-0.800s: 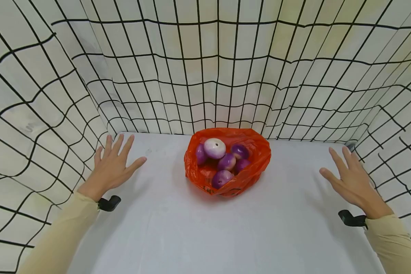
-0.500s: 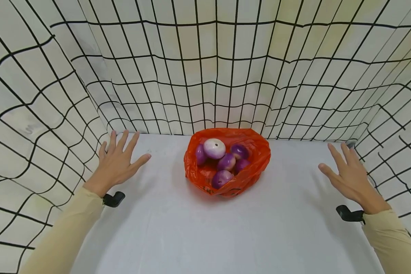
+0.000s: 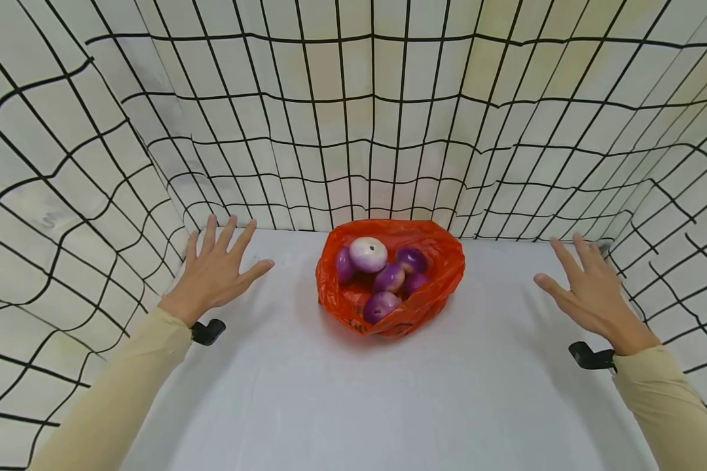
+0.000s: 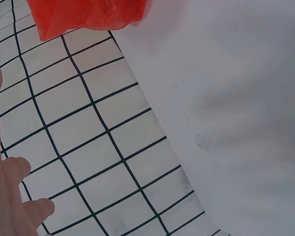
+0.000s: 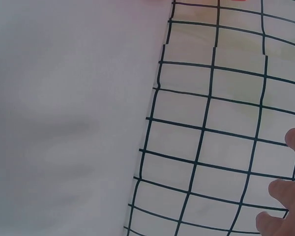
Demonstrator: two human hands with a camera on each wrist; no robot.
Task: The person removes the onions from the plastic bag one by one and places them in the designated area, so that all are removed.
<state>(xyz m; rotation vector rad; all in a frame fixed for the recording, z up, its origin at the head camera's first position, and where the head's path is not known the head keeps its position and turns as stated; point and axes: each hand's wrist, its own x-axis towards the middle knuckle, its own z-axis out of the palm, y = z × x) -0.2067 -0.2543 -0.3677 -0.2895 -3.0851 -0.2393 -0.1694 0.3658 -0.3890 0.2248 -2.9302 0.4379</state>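
A red plastic bag (image 3: pixel 330 281) sits with its mouth spread wide at the back middle of the white table. Inside lie several purple onions (image 3: pixel 381 307) and one paler, whitish onion (image 3: pixel 368 254). To the left of the bag my left hand (image 3: pixel 215 275) hovers over the table, fingers straight and spread, holding nothing. My right hand (image 3: pixel 592 294) is held the same way on the far right, also with nothing in it. In the left wrist view, part of the red bag (image 4: pixel 88 14) shows at the top, and the left fingers (image 4: pixel 14 169) at the left edge.
The white table (image 3: pixel 353 405) runs up to pale walls covered by black grid netting (image 3: pixel 374 98) at the back and both sides. A small greyish round object (image 3: pixel 604 247) lies in the back right corner. Each wrist wears a black camera (image 3: pixel 208 331).
My left hand has moved right and slightly away from me, toward the bag. My right hand has shifted a little left and forward. The bag and onions stay put.
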